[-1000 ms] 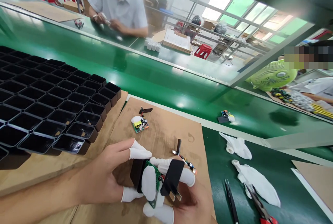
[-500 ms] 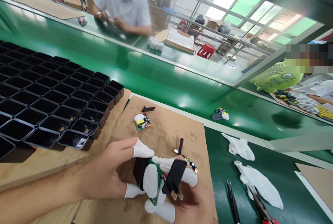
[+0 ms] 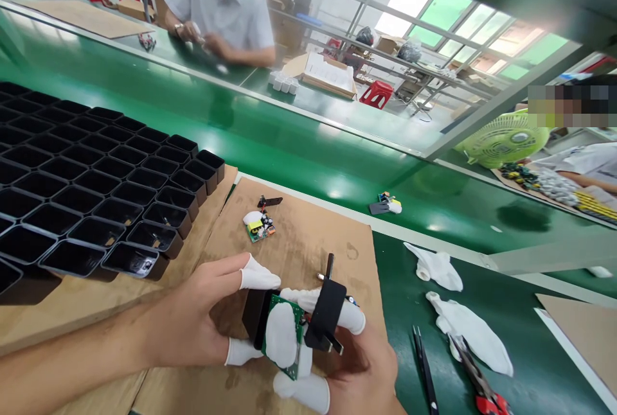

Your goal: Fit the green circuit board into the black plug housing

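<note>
Factory hall, windows and racking behind; green conveyor belt (image 3: 299, 164) ran across the view, a person in a pale shirt (image 3: 222, 10) seated at its far side with hands busy on something small; another worker's arm showed at the far right beside a green fan (image 3: 504, 139).

Near side: cardboard sheet (image 3: 308, 235) laid on the bench; to its left a black tray of shells (image 3: 91, 184), many compartments, mostly appearing to hold open black housings; contents of the nearest ones hard to tell.

Left hand (image 3: 193, 331), white finger cots on the tips, closed around a black housing (image 3: 253, 318), thumb above, fingers below. Right hand (image 3: 357, 370), likewise capped, pinched a green circuit board (image 3: 284, 331) with a black pronged plug piece (image 3: 328, 315) attached; board sat at the mouth of the housing, only partly in by the look of it; judged mid-assembly, seating not finished.

Loose on the cardboard: one more board assembly (image 3: 258, 225), not yet cased; a small black part (image 3: 329, 267) just beyond the hands. One unit (image 3: 385, 204) lay on the belt.

Right of the cardboard: two white cloth gloves (image 3: 463, 325); tweezers (image 3: 424, 370); red-handled cutters (image 3: 482, 389) at the frame edge.
</note>
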The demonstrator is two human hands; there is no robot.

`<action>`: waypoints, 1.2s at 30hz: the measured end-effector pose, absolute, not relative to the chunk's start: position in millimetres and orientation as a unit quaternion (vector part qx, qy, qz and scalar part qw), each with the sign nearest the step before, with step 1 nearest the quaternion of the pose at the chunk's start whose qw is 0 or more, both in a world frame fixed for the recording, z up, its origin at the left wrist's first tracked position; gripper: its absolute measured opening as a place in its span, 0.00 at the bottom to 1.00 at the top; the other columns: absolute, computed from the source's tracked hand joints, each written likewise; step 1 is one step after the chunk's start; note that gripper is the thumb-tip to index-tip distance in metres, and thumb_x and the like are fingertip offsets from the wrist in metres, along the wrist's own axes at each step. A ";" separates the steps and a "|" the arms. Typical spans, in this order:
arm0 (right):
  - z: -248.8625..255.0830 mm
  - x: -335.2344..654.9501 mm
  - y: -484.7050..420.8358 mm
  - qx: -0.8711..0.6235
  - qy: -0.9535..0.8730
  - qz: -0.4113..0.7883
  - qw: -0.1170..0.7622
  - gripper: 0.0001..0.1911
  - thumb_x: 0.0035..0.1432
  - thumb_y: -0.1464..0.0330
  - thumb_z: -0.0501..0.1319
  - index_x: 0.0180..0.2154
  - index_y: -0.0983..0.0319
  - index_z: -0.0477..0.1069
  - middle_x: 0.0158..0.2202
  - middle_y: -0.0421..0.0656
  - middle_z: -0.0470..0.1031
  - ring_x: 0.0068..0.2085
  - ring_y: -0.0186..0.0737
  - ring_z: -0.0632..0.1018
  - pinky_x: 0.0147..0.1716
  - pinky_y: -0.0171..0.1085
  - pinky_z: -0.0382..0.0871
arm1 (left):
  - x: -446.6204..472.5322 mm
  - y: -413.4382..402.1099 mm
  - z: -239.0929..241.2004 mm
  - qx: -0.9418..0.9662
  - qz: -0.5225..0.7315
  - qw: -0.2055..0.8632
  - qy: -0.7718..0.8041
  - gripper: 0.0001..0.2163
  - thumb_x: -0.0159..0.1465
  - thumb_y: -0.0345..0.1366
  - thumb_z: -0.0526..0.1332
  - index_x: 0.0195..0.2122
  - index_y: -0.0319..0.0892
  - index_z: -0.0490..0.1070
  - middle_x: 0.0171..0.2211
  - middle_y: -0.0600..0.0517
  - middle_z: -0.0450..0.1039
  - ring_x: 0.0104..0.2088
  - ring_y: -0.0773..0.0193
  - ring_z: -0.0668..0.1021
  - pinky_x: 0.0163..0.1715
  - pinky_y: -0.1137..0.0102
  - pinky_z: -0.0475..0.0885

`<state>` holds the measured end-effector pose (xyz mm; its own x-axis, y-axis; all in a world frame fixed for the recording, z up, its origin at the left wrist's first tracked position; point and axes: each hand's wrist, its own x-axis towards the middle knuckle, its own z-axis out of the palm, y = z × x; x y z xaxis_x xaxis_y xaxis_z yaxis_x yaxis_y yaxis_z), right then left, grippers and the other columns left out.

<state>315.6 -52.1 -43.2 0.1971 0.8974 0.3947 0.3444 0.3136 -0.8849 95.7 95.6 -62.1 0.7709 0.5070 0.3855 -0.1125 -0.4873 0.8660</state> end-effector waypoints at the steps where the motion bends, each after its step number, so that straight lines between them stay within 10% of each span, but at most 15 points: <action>1: -39.9 312.3 -47.9 -0.520 -0.585 0.256 0.567 0.32 0.51 0.55 0.90 0.56 0.52 0.88 0.40 0.45 0.90 0.35 0.51 0.90 0.38 0.41 0.92 | 95.6 95.7 -62.3 0.801 0.316 0.493 0.122 0.31 0.58 0.30 0.84 0.61 0.46 0.81 0.51 0.48 0.87 0.49 0.54 0.90 0.50 0.67 0.86; 36: -36.5 314.0 -43.1 -0.513 -0.661 0.245 0.489 0.32 0.63 0.64 0.85 0.64 0.45 0.81 0.45 0.42 0.87 0.39 0.50 0.84 0.38 0.45 0.80 | 95.6 92.7 -62.6 0.803 0.311 0.490 0.134 0.28 0.59 0.33 0.84 0.60 0.49 0.81 0.46 0.52 0.86 0.43 0.57 0.88 0.44 0.69 0.85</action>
<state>314.0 -43.1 -36.5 0.0048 0.9186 0.3951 0.4391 0.3530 -0.8262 95.6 92.7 -62.6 0.7700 0.5209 0.3685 -0.0892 -0.4839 0.8706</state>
